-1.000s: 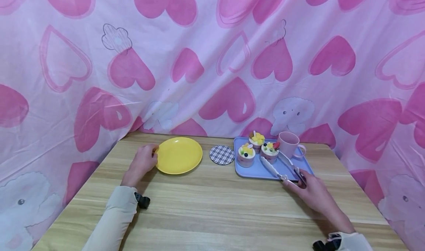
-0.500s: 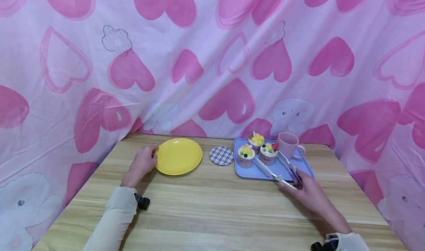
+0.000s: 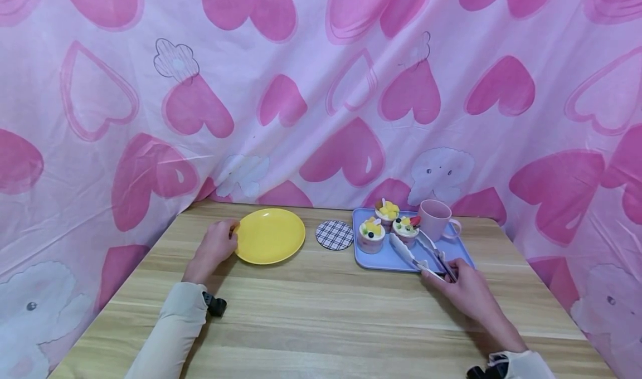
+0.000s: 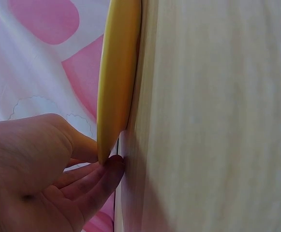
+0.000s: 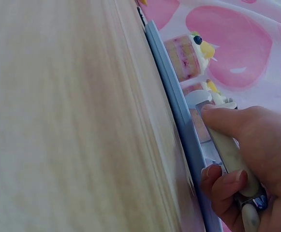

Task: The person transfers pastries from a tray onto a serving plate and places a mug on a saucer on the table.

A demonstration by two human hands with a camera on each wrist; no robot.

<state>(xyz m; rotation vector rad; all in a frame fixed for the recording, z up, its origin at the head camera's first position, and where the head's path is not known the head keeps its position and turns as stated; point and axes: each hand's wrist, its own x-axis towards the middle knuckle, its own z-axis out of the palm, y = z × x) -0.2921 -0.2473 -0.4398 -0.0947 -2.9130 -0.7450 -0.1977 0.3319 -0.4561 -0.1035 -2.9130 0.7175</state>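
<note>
My left hand pinches the left rim of a round yellow plate; in the left wrist view the thumb lies on the plate's top side and the fingers under its edge. My right hand grips a pair of tongs with pale tips and metal arms, reaching over the blue tray. The tong tips stand spread at either side of a dessert cup topped with cream, fruit and a strawberry. In the right wrist view the tongs partly cover that cup.
Two more dessert cups stand on the tray, one at the front left and one behind. A pink mug is at its back right. A checked round coaster lies between plate and tray. A pink heart-patterned curtain hangs behind the table.
The tongs have shifted slightly left; their tips spread wider around the cup, then drew somewhat closer again. The left hand and plate have stayed in place.
</note>
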